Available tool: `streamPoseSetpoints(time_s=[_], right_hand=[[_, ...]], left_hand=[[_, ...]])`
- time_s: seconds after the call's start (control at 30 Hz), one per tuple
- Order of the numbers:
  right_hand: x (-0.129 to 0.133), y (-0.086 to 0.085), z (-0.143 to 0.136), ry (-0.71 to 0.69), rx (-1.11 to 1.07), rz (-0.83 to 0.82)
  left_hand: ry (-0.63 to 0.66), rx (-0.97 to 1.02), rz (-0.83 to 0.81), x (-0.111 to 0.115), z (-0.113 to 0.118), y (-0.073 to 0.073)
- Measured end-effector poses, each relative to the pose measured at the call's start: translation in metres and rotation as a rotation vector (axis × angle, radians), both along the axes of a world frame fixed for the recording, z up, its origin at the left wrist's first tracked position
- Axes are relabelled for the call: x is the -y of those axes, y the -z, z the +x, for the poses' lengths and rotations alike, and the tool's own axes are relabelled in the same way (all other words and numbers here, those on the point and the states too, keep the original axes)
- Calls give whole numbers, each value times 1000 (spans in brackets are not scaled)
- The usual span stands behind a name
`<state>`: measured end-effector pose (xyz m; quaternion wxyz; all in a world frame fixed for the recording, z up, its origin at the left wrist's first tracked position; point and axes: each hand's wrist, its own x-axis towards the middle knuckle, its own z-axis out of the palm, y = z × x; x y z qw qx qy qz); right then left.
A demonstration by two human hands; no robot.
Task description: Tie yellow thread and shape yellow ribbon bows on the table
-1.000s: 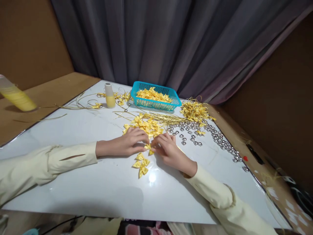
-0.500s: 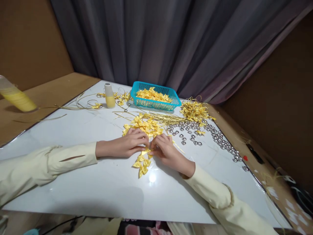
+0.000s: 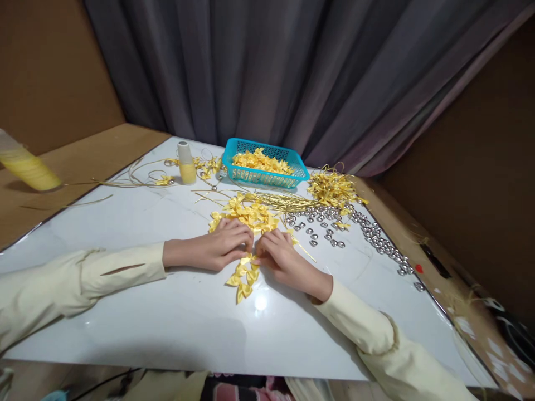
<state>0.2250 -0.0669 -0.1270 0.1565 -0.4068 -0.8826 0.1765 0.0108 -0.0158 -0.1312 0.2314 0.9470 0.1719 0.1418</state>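
My left hand (image 3: 227, 245) and my right hand (image 3: 279, 253) meet at the middle of the white table, fingertips pinched close together. Between them is the upper end of a short chain of yellow ribbon flowers (image 3: 243, 278), whose lower part lies on the table toward me. Both hands seem closed on this end, though the fingers hide exactly what is gripped. Just beyond my knuckles lies a loose pile of yellow satin petals (image 3: 246, 210). Gold wires (image 3: 288, 201) stretch behind the pile toward the right.
A blue basket (image 3: 267, 179) of yellow pieces stands at the back. Left of it is a spool of yellow thread (image 3: 186, 170); another spool (image 3: 31, 170) leans at far left. Silver rings (image 3: 380, 239) scatter at right, near a yellow bundle (image 3: 332, 186).
Almost nothing differs. Both hands keep their place with a slight finger movement at the top of the ribbon flowers.
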Motion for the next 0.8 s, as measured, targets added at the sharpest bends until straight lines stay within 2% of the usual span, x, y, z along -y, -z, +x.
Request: streamPoseSetpoints(time_s=[0.23, 0.5, 0.63, 0.8], right_hand=[[-1, -1, -2, -24, 39, -28], [-3, -8, -2, 28, 11, -144], [-4, -7, -1, 37, -124, -216], [-5, -3, 0, 75, -395, -344]], left_hand=[[6, -40, 36, 2, 2, 0], [39, -39, 66, 2, 0, 3], [45, -16, 42, 0, 0, 3], [-13, 9, -71, -2, 1, 1]])
